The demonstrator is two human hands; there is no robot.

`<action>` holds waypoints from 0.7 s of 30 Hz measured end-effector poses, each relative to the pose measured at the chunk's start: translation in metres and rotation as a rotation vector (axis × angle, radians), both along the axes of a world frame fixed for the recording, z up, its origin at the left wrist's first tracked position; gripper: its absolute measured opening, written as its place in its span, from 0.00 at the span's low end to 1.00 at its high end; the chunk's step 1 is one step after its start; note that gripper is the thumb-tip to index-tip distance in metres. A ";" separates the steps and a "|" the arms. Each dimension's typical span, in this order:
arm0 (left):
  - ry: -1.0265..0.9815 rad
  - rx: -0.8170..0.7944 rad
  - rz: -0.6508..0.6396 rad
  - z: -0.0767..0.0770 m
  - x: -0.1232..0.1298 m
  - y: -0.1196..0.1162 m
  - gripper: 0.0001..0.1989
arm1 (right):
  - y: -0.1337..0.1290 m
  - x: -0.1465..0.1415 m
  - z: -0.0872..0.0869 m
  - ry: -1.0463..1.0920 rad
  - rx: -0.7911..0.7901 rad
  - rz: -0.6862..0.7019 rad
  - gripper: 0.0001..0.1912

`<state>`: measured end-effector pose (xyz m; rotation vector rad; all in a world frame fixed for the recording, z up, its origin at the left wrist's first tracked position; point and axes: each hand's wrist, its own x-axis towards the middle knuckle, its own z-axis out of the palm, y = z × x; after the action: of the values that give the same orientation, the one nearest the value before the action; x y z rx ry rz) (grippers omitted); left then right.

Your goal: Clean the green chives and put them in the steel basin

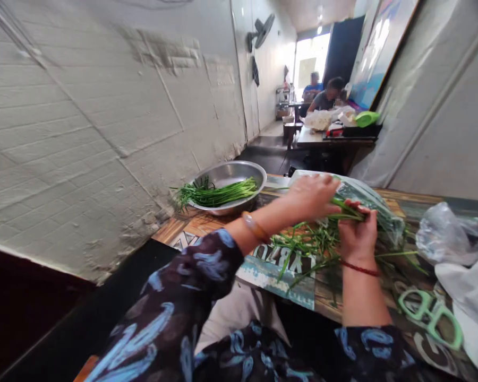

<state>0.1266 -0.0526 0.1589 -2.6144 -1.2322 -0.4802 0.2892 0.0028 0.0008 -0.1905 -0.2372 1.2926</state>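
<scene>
My right hand is closed round the end of a small bunch of garlic chives, its fingers pressed together. My left hand, a little blurred, is closed on the same bunch farther up the stalks. Loose green leaves and trimmings lie on the table below both hands. Just behind them is a clear plastic bag with more greens inside. To the left stands a metal basin holding a neat pile of chives, whose leaf tips hang over its rim.
Green-handled scissors lie at the right of the patterned table, near a crumpled clear bag and white plastic. A brick-patterned wall borders the left. Farther back, two people sit by another table with bags on it.
</scene>
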 end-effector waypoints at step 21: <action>0.146 -0.107 0.237 0.026 -0.059 0.014 0.06 | -0.017 -0.041 0.021 -0.308 0.130 0.311 0.28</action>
<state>0.0674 -0.0386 0.1849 -2.4890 -1.5294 -0.1828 0.2480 -0.0147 0.0216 -0.2487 -0.6318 1.5479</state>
